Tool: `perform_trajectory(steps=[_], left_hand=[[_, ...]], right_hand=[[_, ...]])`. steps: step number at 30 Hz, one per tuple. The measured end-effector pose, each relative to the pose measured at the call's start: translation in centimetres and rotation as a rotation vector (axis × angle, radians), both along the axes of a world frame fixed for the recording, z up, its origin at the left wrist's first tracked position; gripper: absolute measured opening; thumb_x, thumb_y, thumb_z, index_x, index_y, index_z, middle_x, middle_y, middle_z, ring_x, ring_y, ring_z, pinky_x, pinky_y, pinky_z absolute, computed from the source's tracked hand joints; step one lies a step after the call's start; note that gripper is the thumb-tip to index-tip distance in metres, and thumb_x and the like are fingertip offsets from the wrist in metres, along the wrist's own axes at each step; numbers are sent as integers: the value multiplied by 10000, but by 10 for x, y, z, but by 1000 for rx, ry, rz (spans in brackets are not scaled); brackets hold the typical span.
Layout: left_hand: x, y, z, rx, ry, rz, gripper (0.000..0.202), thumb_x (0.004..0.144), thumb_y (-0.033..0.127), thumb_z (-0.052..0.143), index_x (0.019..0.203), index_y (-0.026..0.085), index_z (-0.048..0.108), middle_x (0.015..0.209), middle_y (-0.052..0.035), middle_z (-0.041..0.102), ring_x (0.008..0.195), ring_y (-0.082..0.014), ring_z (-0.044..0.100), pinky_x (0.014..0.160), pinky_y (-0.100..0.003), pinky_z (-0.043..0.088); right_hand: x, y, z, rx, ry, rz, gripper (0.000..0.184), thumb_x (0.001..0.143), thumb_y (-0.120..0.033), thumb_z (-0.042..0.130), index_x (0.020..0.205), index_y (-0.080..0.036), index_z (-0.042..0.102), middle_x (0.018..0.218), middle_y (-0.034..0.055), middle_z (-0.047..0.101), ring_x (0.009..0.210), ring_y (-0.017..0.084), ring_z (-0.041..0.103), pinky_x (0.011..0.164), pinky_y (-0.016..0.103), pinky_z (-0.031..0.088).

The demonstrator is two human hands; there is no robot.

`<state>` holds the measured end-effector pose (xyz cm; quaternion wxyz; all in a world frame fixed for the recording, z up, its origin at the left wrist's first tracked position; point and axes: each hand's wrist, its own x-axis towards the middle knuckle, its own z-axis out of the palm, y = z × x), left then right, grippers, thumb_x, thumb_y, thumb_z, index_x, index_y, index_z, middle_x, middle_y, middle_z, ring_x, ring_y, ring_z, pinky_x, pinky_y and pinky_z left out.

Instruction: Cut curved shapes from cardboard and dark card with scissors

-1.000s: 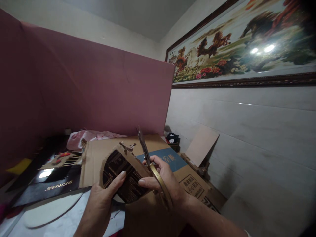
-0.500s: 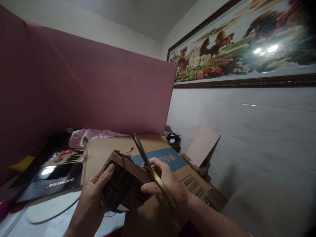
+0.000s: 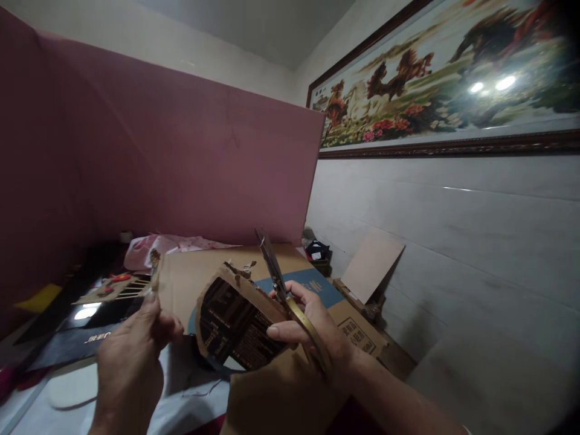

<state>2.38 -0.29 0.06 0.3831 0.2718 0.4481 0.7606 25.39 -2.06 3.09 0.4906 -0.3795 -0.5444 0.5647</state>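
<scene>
My right hand grips scissors with gold-coloured handles, their dark blades pointing up and away, slightly parted at the tips. The same hand also pins a cut cardboard piece between thumb and fingers. That piece has a dark printed face, a rounded left edge and a ragged, torn upper edge. Left of it and apart from it, my left hand is raised with thumb and fingers pinched together. Whatever they may hold is too small or hidden to make out.
Beneath the hands lies a large cardboard box with a blue band. A glossy black board, a white rounded piece and pink cloth lie on the left. A pink panel rises behind; a flat board leans on the right wall.
My left hand has let go of the cardboard piece and moved left, its fingers now pinched. My right hand keeps the scissors and cardboard, shifted slightly right, with more of the printed face showing.
</scene>
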Motion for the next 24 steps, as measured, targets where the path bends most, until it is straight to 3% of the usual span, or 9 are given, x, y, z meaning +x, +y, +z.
perform_trajectory(steps=[2,4,8,10,14,19,24], left_hand=[[0,4,-1,15,-32,-94,218,573,271,824,721,181,692,586,11,692,483,-119,599,471,-175,510],[6,2,1,36,-62,-203,348,554,229,819,882,184,710,778,-36,759,630,-154,674,558,-194,548],[25,-16,11,-61,-216,-606,379,772,436,657,1047,182,716,1022,-115,760,920,-252,700,706,-292,582],[34,-26,13,-144,-271,-736,389,785,455,649,1088,219,715,1043,-106,765,989,-301,693,760,-358,584],[47,-35,14,-225,-203,-680,570,687,387,779,1229,265,649,1020,-99,777,985,-352,700,764,-425,593],[54,-31,15,-80,-119,-493,708,620,255,845,1285,275,602,1013,-61,782,892,-298,729,728,-340,607],[55,-29,15,-94,-127,-448,712,606,233,851,1272,291,607,908,-32,795,809,-297,742,661,-347,620]], right_hand=[[2,1,-1,4,14,1,531,511,-205,850,957,-175,562,722,-56,594,625,86,501,591,211,384],[4,2,-3,12,20,2,530,520,-193,845,965,-179,559,697,-67,585,598,79,489,572,206,384],[3,5,-6,13,57,10,542,520,-212,851,976,-179,560,753,-45,617,606,89,521,557,212,398],[1,5,-7,6,38,-4,551,506,-216,857,974,-183,568,759,-43,615,602,92,521,552,218,402],[-4,5,-5,15,-29,-15,562,480,-235,877,955,-181,581,745,-38,609,629,114,538,587,245,429],[-8,5,-4,29,-46,22,517,513,-246,863,950,-187,593,768,-31,625,660,128,560,619,260,454],[-12,9,-10,46,12,37,565,500,-268,883,975,-191,587,815,-27,637,707,142,588,656,267,469]])
